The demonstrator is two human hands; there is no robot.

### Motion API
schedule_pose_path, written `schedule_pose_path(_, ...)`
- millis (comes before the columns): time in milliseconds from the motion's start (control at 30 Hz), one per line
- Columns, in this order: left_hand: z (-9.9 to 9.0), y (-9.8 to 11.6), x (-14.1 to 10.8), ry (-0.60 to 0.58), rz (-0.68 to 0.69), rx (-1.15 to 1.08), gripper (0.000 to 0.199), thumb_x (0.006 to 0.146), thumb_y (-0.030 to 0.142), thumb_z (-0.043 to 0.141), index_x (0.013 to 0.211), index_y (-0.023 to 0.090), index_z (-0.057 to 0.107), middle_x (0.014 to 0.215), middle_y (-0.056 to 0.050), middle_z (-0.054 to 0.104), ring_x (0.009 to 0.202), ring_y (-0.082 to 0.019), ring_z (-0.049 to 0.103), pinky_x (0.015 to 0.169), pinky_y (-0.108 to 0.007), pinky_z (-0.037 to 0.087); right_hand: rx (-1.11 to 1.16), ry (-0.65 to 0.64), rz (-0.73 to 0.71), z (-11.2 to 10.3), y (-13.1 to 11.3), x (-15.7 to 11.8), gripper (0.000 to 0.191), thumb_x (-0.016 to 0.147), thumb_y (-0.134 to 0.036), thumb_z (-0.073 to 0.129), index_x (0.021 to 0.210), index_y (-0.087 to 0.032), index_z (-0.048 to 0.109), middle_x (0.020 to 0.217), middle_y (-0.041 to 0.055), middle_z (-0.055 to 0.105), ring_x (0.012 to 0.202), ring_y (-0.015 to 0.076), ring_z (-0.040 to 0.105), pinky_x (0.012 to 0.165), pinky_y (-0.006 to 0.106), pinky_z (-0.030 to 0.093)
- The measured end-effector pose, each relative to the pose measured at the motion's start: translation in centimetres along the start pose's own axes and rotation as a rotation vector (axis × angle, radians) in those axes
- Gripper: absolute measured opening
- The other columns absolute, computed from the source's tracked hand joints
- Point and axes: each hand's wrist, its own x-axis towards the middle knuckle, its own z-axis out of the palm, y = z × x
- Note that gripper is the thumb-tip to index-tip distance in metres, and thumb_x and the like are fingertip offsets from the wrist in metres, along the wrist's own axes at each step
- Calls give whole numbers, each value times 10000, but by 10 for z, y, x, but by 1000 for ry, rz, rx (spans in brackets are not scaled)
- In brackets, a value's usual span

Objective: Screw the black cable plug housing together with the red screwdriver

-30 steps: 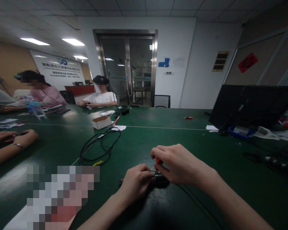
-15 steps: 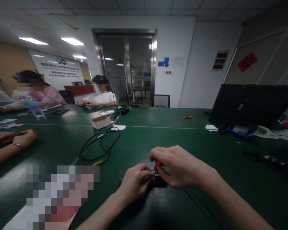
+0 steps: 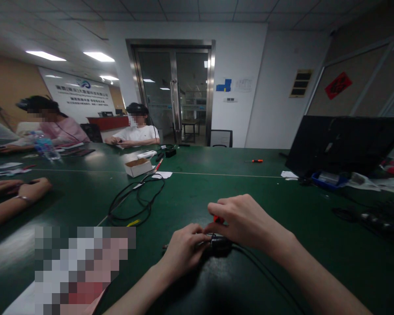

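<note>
On the green table in front of me lies a black cylindrical cable connector (image 3: 221,246), its black cable (image 3: 265,267) trailing off to the lower right. My left hand (image 3: 189,246) is closed around the connector's left end, where a small metallic end (image 3: 165,248) sticks out past the fingers. Above the connector, my right hand (image 3: 241,217) pinches a small screwdriver with a red handle (image 3: 218,219). Fingers cover most of its handle, and its tip is hard to make out at the connector's top.
Coiled black cable (image 3: 110,205) and a small white box (image 3: 138,168) lie to the left. Another screwdriver (image 3: 256,161) is farther back. A monitor (image 3: 341,144) stands right, near a blue tray (image 3: 328,180). A co-worker's hands (image 3: 33,190) are at far left.
My right hand has risen slightly and shifted its fingers on the red handle, uncovering more of the connector and cable. My left hand stays in place.
</note>
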Motion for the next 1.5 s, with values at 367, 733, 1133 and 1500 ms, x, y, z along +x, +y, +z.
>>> schedule_pose_path(367, 0, -1, 1, 19, 23, -44, 188, 877, 162, 605, 944, 224, 769, 967, -53, 703, 855, -206, 646, 729, -281, 493, 117, -24, -26, 0, -1, -4, 187, 853, -161, 561, 1037, -184, 548, 944, 21, 668, 673, 134, 566, 548, 271, 266)
schedule_pose_path(733, 1, 0, 0, 5, 6, -12, 186, 905, 191, 605, 979, 223, 772, 990, -67, 699, 870, -214, 656, 775, -293, 510, -34, -9, -3, 0, 0, 0, 222, 918, -367, 639, 806, -182, 586, 752, 9, 645, 599, 126, 536, 522, 280, 186)
schedule_pose_path(1133, -1, 1, 1, -3, 9, -48, 164, 891, 155, 619, 952, 212, 760, 959, -50, 698, 856, -208, 648, 745, -276, 487, 138, -50, -32, -3, -1, -4, 198, 846, -151, 567, 1041, -176, 541, 936, 28, 666, 685, 142, 560, 563, 272, 274)
schedule_pose_path(1500, 2, -2, 0, 5, 14, -35, 172, 894, 164, 621, 983, 209, 761, 992, -55, 699, 867, -217, 650, 751, -295, 486, 27, -52, 15, -3, 0, 0, 206, 906, -350, 651, 822, -177, 576, 761, -1, 652, 623, 137, 546, 537, 272, 222)
